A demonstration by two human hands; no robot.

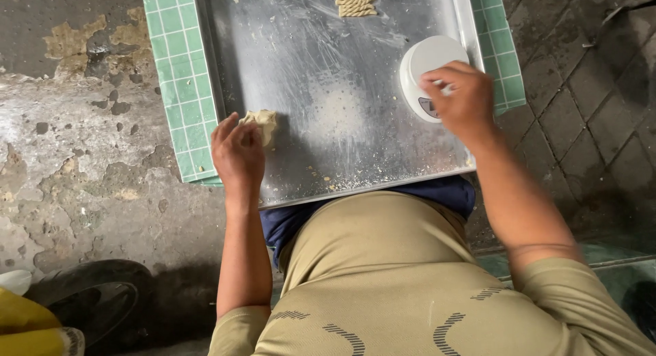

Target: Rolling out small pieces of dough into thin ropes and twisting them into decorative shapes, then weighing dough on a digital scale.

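While the person sits over it, a big metal tray (328, 124) fills the middle of the view, lying on a mat of green tiles (179, 83) that shows on both sides of it. Its surface is dusted with flour and has small crumbs near the front edge. At the far edge of the tray lies a small stack of twisted dough sticks (355, 1). On the right side of the tray stands a round white kitchen scale (427, 65), and the right hand (461, 100) rests on its near edge with the fingers curled; I cannot tell if it grips the scale or only touches it. The left hand (236, 154) is on the left part of the tray, near the front, and its fingers close around a small lump of pale dough (263, 124), which touches the tray.
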